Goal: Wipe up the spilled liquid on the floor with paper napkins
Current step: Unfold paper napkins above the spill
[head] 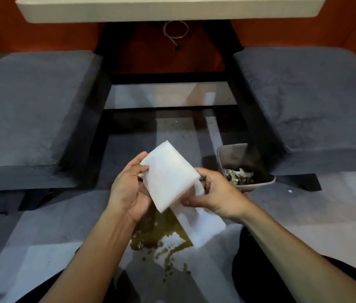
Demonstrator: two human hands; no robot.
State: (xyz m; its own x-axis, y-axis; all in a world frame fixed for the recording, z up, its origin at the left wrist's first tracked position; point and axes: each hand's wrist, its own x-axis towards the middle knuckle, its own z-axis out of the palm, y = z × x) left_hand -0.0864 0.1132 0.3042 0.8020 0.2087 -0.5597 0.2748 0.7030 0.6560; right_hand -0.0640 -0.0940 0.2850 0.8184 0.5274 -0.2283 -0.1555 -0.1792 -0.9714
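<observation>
Napkins (169,176) pinched between both hands' fingers (203,171).

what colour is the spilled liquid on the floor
Greenish-brown, olive-toned spilled liquid, seen in the head view.

Both forearms are bare from elbow to wrist, with no sleeve showing. The left hand (132,189) and the right hand (213,196) are bare too, without gloves. Dark, probably black, clothing covers the legs at the bottom of the view.
</observation>
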